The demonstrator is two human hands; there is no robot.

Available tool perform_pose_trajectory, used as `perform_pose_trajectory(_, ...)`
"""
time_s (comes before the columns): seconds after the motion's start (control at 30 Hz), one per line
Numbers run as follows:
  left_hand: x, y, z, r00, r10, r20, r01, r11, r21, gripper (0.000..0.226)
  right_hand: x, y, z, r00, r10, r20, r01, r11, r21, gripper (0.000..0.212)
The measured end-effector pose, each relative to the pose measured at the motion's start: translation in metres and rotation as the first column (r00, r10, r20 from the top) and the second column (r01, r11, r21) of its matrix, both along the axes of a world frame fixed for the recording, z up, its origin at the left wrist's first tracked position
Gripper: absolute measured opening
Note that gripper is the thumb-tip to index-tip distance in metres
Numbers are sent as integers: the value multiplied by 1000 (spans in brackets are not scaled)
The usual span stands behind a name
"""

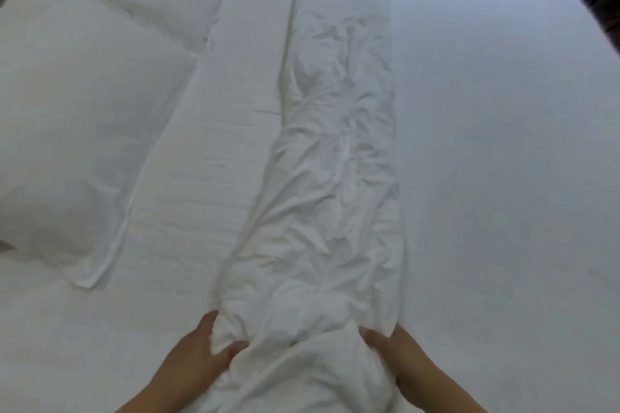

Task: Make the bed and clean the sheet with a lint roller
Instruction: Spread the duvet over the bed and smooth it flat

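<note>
Long crumpled white folded-back duvet band [339, 157] is running straight away from the person across the white-sheeted bed [503, 144] — left hand [201, 349] and right hand [389, 352] are both gripping its near end, equally close, flanking it.

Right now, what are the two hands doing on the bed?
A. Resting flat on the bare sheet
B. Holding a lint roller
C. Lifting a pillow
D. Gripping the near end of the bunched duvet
D: the left hand and right hand clutch the crumpled duvet at its near end.
</note>
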State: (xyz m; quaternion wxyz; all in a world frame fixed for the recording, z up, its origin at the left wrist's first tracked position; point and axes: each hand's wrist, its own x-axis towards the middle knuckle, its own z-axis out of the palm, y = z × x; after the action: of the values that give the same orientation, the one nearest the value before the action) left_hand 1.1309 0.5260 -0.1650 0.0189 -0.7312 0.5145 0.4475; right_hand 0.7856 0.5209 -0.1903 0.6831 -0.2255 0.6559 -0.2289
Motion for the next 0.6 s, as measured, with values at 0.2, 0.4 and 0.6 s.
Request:
perform_pose_trajectory(0.2,-3,30,21,980,-170,-108,169,985,-15,38,-74,16,11,918,232,-323,-208,972,107,33)
perform_pose_trajectory(0.4,-20,39,-3,985,116,-129,-95,983,157,84,-80,34,-2,755,99,-648,-88,995,49,74)
perform_pose_trajectory(0.6,-23,63,-12,963,253,-96,-236,958,163,126,-72,78,1,966,11,-257,10,997,82,91)
